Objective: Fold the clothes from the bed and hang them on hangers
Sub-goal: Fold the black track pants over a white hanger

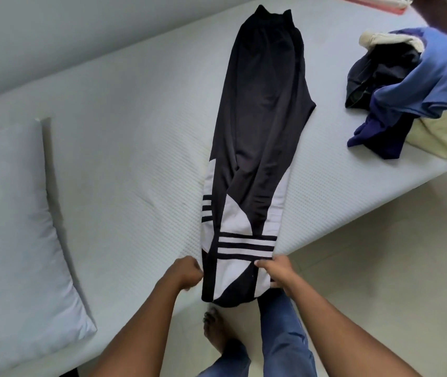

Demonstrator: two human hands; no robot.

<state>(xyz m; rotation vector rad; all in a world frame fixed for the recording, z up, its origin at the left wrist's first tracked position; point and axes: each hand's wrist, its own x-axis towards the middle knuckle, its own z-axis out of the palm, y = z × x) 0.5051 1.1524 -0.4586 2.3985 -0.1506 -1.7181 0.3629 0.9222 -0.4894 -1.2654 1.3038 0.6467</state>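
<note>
Trousers (255, 137) black, white-striped, lying flat.

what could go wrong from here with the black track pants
The left hand and right hand grip the track pants at the cuff end, which overhangs the mattress edge. A pull toward the person could drag them onto the floor.
Creases run across the lower legs, so folding now may press them in.
The pile of clothes sits at the mattress's right edge and might slide off if bumped.
</note>
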